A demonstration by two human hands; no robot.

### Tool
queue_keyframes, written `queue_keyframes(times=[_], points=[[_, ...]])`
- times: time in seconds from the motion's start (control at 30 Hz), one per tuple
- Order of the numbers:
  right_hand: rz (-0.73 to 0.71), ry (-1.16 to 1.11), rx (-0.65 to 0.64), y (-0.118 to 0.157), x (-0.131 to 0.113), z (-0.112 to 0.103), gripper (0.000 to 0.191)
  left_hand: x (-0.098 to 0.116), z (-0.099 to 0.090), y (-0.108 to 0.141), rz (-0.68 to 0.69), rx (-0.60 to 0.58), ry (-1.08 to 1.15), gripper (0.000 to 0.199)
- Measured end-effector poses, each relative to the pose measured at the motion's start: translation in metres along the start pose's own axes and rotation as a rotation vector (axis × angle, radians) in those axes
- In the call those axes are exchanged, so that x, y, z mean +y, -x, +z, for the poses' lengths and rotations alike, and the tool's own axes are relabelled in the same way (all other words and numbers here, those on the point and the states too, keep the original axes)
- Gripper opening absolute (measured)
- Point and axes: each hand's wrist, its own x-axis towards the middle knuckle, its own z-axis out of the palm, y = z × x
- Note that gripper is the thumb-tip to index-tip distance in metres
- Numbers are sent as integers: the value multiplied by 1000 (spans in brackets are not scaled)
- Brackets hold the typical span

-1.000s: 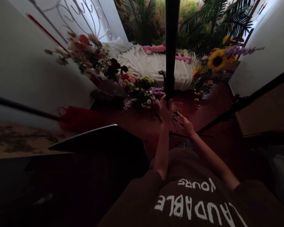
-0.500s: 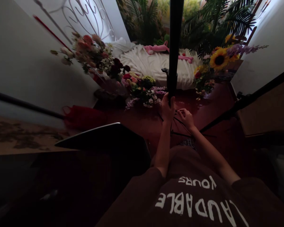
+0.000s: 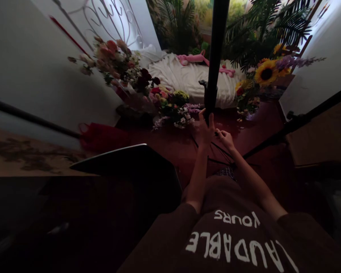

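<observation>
A black stand pole (image 3: pixel 216 57) rises in front of me, with a clamp collar (image 3: pixel 210 91) partway up. My left hand (image 3: pixel 206 131) is round its lower part, thumb and fingers on either side of the pole. Just to the right, my right hand (image 3: pixel 226 140) is closed in a pinch on a small dark knob (image 3: pixel 216 133) beside the pole, mostly covered by the fingertips. Thin black stand legs (image 3: pixel 220 162) spread below both hands, near the floor.
A dark panel (image 3: pixel 130 163) with a pale edge stands at left, near a red bag (image 3: pixel 102 136). Another black pole (image 3: pixel 309 113) slants in from the right. Beyond are artificial flowers (image 3: pixel 173 100), sunflowers (image 3: pixel 265 72) and a white-draped seat (image 3: pixel 170 76) bearing a pink plush toy (image 3: pixel 191 58).
The view has shifted slightly, so the pole and background sit farther right. The left hand's fingers show a little more spread at the pole; the right hand keeps its pinch beside it.
</observation>
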Motion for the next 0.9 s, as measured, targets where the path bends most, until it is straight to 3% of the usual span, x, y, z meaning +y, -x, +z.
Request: queue_keyframes(times=[0.17, 0.3, 0.4, 0.5, 0.57, 0.67, 0.73, 0.8, 0.9], points=[[-29, -92, -45, 8, 9, -5, 56, 17, 10, 13, -27, 169, 42, 45], [51, -191, -41, 21, 22, -19, 49, 25, 18, 30, -42, 356, -7, 31], [138, -254, 3, 30, 39, -39, 47, 26, 26, 41, -54, 356, -35, 23], [226, -290, 148, 39, 59, -68, 45, 22, 38, 50, -55, 248, -24, 20], [309, -323, 324, 45, 71, -92, 42, 18, 50, 56, -69, 138, -16, 20], [424, -398, 655, 52, 86, -135, 40, 10, 73, 64, -132, -90, 9, 20], [414, -417, 831, 57, 91, -164, 44, 4, 94, 72, -164, -289, 40, 22], [356, -408, 908, 60, 93, -191, 52, 0, 120, 82, -148, -494, 87, 25], [241, -311, 838, 64, 88, -222, 67, -3, 168, 102, -37, -724, 173, 32]])
